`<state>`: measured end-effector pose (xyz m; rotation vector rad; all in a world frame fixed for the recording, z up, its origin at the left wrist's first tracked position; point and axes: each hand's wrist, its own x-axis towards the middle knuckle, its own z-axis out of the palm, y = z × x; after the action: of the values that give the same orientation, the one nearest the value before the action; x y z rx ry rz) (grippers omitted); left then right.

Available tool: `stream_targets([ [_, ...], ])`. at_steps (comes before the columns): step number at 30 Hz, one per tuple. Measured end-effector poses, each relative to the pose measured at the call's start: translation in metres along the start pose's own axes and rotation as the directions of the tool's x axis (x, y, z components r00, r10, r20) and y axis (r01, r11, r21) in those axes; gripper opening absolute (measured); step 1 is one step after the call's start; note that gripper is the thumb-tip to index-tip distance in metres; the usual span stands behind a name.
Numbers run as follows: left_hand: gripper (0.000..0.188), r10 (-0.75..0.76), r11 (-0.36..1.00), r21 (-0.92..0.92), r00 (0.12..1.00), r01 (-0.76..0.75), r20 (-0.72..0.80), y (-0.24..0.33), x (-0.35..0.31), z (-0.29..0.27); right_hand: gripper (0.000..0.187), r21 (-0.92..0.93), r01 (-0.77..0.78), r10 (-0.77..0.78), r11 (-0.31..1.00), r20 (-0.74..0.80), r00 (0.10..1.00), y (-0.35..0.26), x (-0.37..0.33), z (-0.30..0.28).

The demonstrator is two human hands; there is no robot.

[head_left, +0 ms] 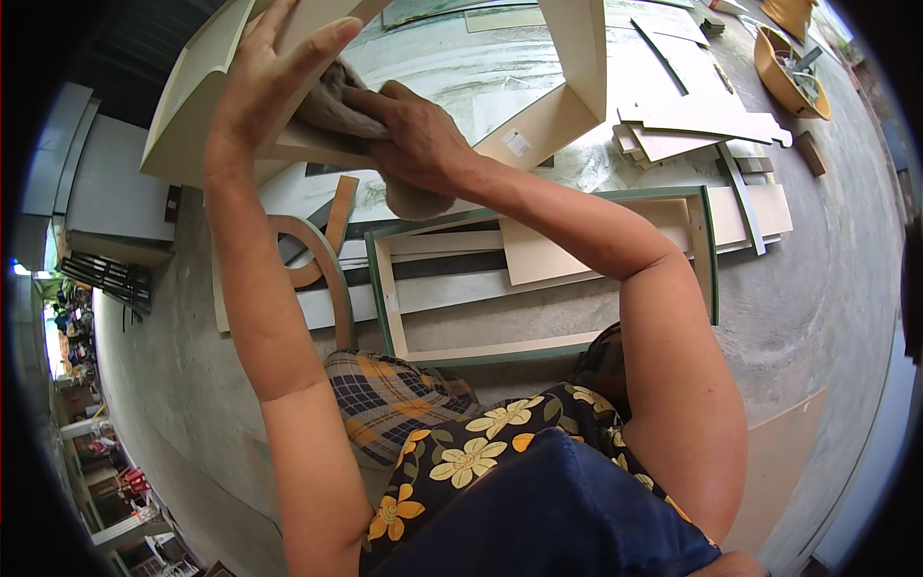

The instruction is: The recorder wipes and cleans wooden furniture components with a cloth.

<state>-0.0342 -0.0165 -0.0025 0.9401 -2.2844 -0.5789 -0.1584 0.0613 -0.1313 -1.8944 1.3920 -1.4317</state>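
Observation:
A cream wooden frame (534, 130), with deep sides and a small white label inside, is held up tilted at the top of the view. My left hand (264, 82) is at its left side, thumb stretched out and fingers over the edge, partly cut off by the view's upper border. Bunched in my right hand (418, 139) is a grey-brown rag (341, 101), pressed against the frame's inner side close to my left thumb. Part of the rag hangs below the wrist. Nearer my knees, a green-edged rectangular frame (548, 358) lies on the floor.
Flat boards and strips (452, 290) lie under the green-edged frame. A curved brown wooden piece (332, 279) is at its left. More cut panels (673, 135) are stacked at right, with a yellow-orange basin (788, 77) beyond. Grey cabinets (115, 183) stand at far left.

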Motion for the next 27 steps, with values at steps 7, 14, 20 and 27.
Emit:
stream_targets([
  [7, 0.093, 0.045, 0.998, 0.044, 0.998, -0.043, -0.049, 0.002, 0.006, 0.012, 0.04, -0.653, -0.239, 0.55, 0.719, 0.324, 0.77, 0.237, -0.089, 0.005],
  [14, 0.096, 0.009, 0.999, 0.048, 1.0, -0.009, -0.015, 0.009, 0.005, 0.007, 0.034, -0.731, -0.464, 0.365, 0.499, -0.309, 0.878, 0.289, -0.047, -0.053],
  [20, 0.094, -0.011, 0.998, 0.07, 1.0, 0.011, -0.008, 0.017, 0.004, 0.006, 0.031, -0.614, -0.58, 0.534, 0.535, -0.287, 0.795, 0.306, -0.092, -0.052],
  [27, 0.092, 0.049, 0.989, 0.141, 0.999, -0.045, -0.021, 0.027, 0.025, 0.02, 0.04, -0.405, -0.424, 0.561, 0.81, 0.327, 0.76, 0.233, -0.034, -0.064],
])
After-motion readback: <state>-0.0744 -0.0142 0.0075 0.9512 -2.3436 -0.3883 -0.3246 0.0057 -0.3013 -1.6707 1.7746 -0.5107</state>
